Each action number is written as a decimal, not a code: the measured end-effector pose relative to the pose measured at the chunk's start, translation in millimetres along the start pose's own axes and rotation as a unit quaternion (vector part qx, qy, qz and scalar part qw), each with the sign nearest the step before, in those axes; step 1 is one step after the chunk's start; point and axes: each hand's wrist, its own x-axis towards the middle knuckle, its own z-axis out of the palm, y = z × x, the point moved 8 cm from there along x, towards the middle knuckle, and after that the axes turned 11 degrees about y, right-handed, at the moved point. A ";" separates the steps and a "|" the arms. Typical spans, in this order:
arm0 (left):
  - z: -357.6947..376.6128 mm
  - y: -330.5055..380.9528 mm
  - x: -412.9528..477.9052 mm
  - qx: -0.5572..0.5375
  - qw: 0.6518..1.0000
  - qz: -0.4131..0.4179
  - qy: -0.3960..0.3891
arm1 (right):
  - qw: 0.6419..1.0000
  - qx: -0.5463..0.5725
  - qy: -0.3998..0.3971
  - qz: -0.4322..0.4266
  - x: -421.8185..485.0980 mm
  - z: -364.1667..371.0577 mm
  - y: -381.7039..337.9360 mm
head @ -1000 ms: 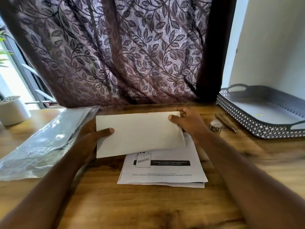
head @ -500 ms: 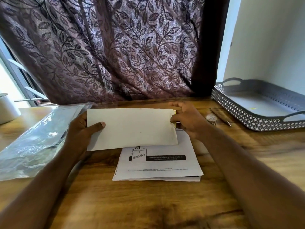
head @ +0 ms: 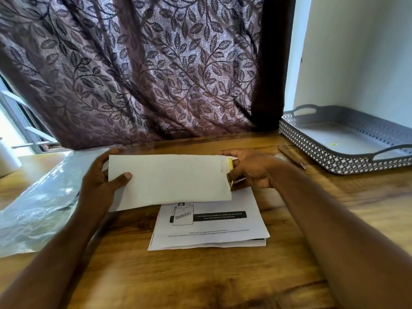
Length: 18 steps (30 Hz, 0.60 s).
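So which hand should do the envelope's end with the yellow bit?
The right hand: its fingers are at the yellow-edged end of the envelope, while the left hand grips the far end, likely steadying it.

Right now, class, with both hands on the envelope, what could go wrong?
The right hand works at the open end of the envelope, by its yellow strip; a hard tug might tear the paper there. The left hand pinches only the other end, so the envelope could sag or slip onto the printed sheets underneath.
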 end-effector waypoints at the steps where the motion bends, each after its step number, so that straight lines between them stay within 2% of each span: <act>1: 0.2 0.7 -1.0 0.003 1.000 0.006 0.000 | 1.000 -0.001 0.013 0.000 1.5 -2.4 -0.1; 5: -1.3 6.9 -4.2 -0.007 1.000 0.027 0.001 | 0.997 0.016 0.055 -0.045 1.2 -9.3 -11.2; 10: -9.8 2.4 -2.2 -0.019 0.999 0.004 0.031 | 0.994 0.077 -0.036 -0.074 -8.8 -2.9 -21.6; 14: -2.3 1.3 -5.7 0.002 1.000 -0.003 0.008 | 0.996 0.051 0.006 -0.073 -3.8 -5.3 -19.6; 18: -2.7 3.2 -5.4 -0.039 0.998 -0.027 0.041 | 0.995 0.051 0.058 -0.067 2.2 -17.0 -16.7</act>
